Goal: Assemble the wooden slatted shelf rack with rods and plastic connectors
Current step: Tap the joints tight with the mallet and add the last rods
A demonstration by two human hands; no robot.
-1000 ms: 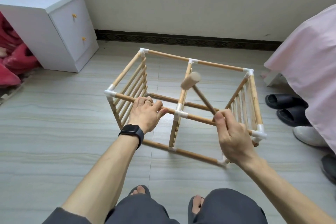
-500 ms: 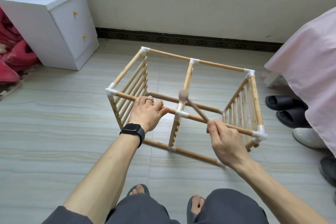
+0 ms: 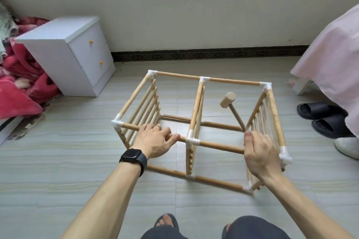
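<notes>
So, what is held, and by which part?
Right hand: wooden mallet, by its handle's lower end. Left hand: the rack's near top rod, left half.

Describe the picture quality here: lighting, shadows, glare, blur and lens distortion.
Head view: soft, even daylight with no glare, and only faint shadows under the rack. Head view: wide-angle distortion slightly bows the skirting and stretches the forearms toward the bottom corners. Head view: the mallet and right hand look slightly soft; the rest is sharp.

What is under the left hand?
The rack's near top rod, gripped by the left hand beside the white middle connector. The rod's stretch beneath the palm is covered.
</notes>
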